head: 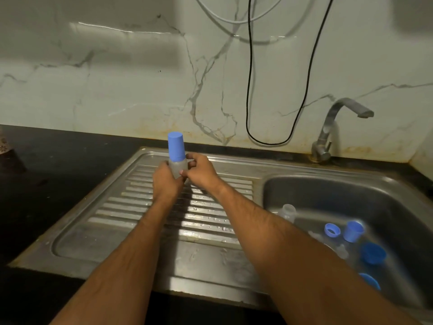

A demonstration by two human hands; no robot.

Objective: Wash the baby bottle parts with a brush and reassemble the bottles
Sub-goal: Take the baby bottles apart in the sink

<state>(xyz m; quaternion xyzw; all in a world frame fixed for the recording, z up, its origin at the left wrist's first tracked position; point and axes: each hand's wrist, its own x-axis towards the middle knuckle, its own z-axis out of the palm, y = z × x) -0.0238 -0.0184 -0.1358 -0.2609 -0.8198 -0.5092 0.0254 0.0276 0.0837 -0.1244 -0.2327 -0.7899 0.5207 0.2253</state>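
Note:
An assembled baby bottle (177,158), clear body with a blue cap on top, stands upright at the far end of the ribbed steel drainboard (117,221). My left hand (165,181) grips its body from the left and my right hand (201,171) holds it from the right, fingers curled round the clear part. In the sink basin (328,191) lie loose parts: a clear bottle body (288,211), a blue ring (332,230), a blue cap (353,231), and two more blue pieces (373,253) (370,280). No brush is visible.
A steel tap (337,127) stands behind the basin, spout turned right. A black cable (251,90) and a white cable hang down the marble wall. Dark countertop (35,165) borders the drainboard on the left and front.

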